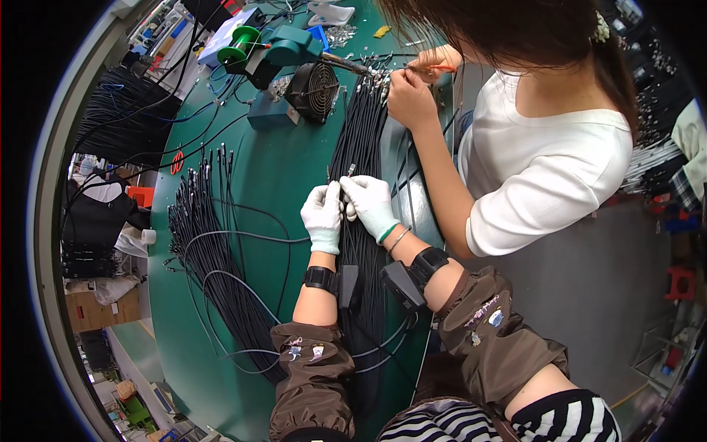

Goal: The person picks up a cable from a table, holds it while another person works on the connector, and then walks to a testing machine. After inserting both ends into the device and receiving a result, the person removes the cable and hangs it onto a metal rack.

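Limp cables (pixel 359 132), small stiff tip (pixel 352 169)

From my end, the green table (pixel 177 324) is the broadest thing beneath the work, and 2 dark bunches lie along it. The side bunch (pixel 228 272) sits to the left, apart from my hands; the cables run lengthwise directly below them. Taken as a mass, I expect these to be heavy and to sag, so I would lift them with a broad grasp. Any 1 alone should be light and bendy, perhaps slippery against a glove; I would hold it just behind its metal end, where it flops least.

My forearms (pixel 315 303) rise from the lower edge, the right slanting inward more than the left. My gloved left hand (pixel 322 212) and right hand (pixel 370 205) come close together over the cables, fingertips nearly meeting.

My right thumb and forefinger appear to pinch the tip near its base, and it pokes out beyond them, away from me. My left thumb and finger are pressed together; I cannot tell what, if anything, is between them. The tip looks rigid, and I judge light pressure enough.
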Tool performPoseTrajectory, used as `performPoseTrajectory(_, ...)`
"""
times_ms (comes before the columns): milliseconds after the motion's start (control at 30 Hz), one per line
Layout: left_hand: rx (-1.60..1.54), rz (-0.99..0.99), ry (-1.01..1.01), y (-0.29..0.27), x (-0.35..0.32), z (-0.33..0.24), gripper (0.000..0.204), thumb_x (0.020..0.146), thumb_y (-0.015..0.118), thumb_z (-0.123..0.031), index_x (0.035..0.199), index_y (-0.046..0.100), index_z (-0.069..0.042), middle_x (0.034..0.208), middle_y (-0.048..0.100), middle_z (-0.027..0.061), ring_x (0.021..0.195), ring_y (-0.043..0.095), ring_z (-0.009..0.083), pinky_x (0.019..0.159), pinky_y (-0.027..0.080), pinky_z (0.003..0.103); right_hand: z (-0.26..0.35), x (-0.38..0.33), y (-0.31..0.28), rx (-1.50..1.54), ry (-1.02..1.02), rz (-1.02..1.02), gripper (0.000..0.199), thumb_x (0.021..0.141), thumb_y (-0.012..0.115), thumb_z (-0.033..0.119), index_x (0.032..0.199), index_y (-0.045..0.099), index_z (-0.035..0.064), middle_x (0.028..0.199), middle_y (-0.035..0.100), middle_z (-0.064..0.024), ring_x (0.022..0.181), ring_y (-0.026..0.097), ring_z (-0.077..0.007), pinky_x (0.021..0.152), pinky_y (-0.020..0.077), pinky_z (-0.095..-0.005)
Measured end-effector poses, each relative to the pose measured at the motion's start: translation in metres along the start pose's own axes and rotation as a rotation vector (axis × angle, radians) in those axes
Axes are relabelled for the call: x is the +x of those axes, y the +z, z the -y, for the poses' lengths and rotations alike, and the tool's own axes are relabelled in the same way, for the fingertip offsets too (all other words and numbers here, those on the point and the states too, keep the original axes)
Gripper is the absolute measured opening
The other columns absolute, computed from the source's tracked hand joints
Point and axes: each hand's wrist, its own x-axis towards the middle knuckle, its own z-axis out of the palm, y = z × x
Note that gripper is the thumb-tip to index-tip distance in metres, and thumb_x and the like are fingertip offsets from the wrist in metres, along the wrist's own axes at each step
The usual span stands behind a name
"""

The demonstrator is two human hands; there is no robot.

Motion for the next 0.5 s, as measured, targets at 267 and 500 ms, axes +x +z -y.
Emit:
performPoseTrajectory(267,0.039,-0.002,0.022,0.0035,0.0047,-0.0055,0.017,0.085,0.060,-0.017,0.074,0.058,-0.004,0.056,0.052,-0.0023,0.043,0.041,0.0019,0.038,0.032,0.017,0.0022,0.0009,0.0000,-0.014,0.035,-0.004,0.024,0.086,0.056,0.018,0.070,0.056,0.0004,0.056,0.052,-0.0011,0.040,0.046,-0.0057,0.035,0.0357,-0.0193)
performPoseTrajectory(500,0.011,0.003,0.022,0.0021,0.0007,-0.0029,0.019,0.085,0.060,-0.018,0.075,0.058,-0.002,0.057,0.053,-0.0015,0.043,0.042,0.0024,0.039,0.034,0.017,0.0013,0.0037,-0.0013,-0.020,-0.033,-0.023,0.026,0.083,0.058,0.015,0.063,0.055,-0.0016,0.054,0.053,-0.0033,0.039,0.049,-0.0080,0.034,0.0377,-0.0217)
